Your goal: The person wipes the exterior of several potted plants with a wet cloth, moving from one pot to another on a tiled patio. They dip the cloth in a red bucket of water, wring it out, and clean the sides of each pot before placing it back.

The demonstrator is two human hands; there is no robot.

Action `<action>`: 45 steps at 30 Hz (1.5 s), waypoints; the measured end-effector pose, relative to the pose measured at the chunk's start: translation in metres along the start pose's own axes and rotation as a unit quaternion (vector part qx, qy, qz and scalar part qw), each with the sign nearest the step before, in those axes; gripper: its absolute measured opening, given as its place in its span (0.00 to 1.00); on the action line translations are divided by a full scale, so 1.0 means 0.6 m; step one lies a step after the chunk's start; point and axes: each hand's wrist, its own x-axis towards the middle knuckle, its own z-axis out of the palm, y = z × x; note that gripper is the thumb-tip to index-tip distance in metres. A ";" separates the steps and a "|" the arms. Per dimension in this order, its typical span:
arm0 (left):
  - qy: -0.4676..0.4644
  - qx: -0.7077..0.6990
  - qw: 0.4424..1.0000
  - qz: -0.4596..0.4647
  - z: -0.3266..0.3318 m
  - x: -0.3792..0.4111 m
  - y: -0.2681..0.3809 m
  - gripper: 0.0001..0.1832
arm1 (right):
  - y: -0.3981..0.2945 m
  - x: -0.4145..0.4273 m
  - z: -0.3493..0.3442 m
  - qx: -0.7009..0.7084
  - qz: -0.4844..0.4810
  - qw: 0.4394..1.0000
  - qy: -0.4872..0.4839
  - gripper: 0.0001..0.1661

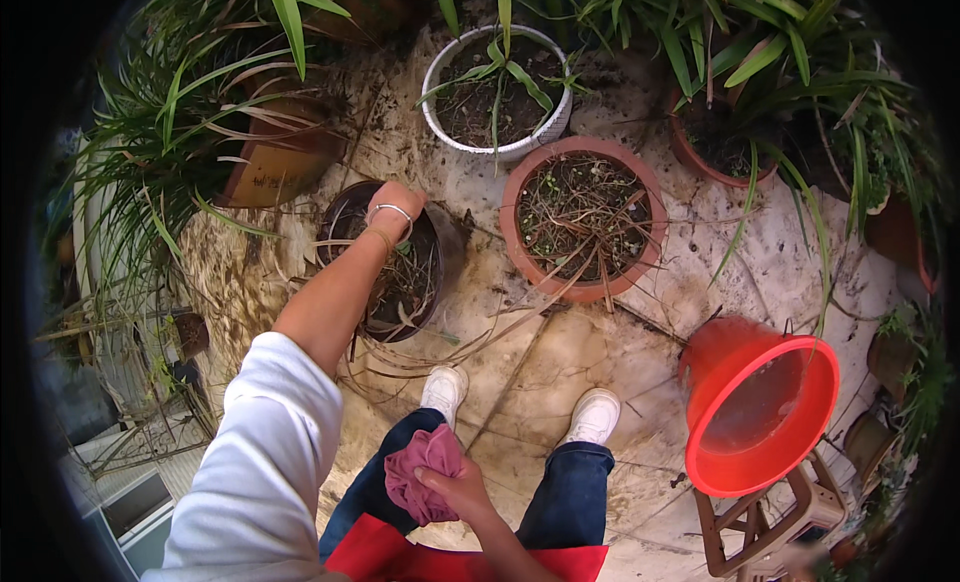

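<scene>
My left hand, with a bangle at the wrist, is at the far rim of a dark flowerpot. Its fingers curl down out of sight, so I cannot tell whether they grip the rim. Soil, dry stems and a few green leaves are inside that pot, partly hidden by my forearm. Close to my body, my right hand clutches a bunched pink cloth above my thigh, thumb on top.
A terracotta pot with dry stalks and a white pot stand ahead. At right, a red bucket holding cloudy liquid is close to a brown stool. Leafy potted plants crowd the edges; long dry leaves trail across the stained floor.
</scene>
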 end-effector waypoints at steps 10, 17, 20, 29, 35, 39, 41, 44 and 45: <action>-0.124 -0.246 0.961 0.011 0.175 -0.077 0.125 0.08 | 0.012 -0.011 -0.024 -0.332 -0.067 0.941 -0.003 0.25; -0.288 -0.597 0.747 0.046 0.211 -0.113 0.100 0.15 | 0.011 -0.054 -0.031 -0.542 -0.070 0.837 0.032 0.27; -0.204 -0.558 0.795 -0.121 0.226 -0.235 0.163 0.10 | 0.007 -0.062 -0.026 -0.536 -0.071 0.841 0.035 0.28; -0.119 -0.647 0.688 -0.307 0.326 -0.402 0.231 0.16 | 0.023 -0.088 -0.045 -0.509 -0.174 0.843 0.025 0.24; -0.132 -0.645 0.687 -0.309 0.331 -0.491 0.291 0.17 | 0.049 -0.103 -0.057 -0.552 -0.109 0.827 -0.009 0.26; -0.267 -0.604 0.716 -0.226 0.346 -0.506 0.240 0.19 | 0.096 -0.087 -0.050 -0.586 -0.093 0.804 -0.028 0.29; -0.339 -0.575 0.729 -0.152 0.333 -0.500 0.198 0.21 | 0.114 -0.076 -0.051 -0.595 -0.105 0.796 -0.036 0.30; -0.429 -0.503 0.750 -0.003 0.274 -0.489 0.077 0.21 | 0.129 -0.040 -0.053 -0.624 -0.146 0.767 -0.037 0.32; -0.460 -0.486 0.742 0.030 0.267 -0.478 0.020 0.20 | 0.078 -0.040 -0.018 -0.667 0.015 0.743 -0.063 0.30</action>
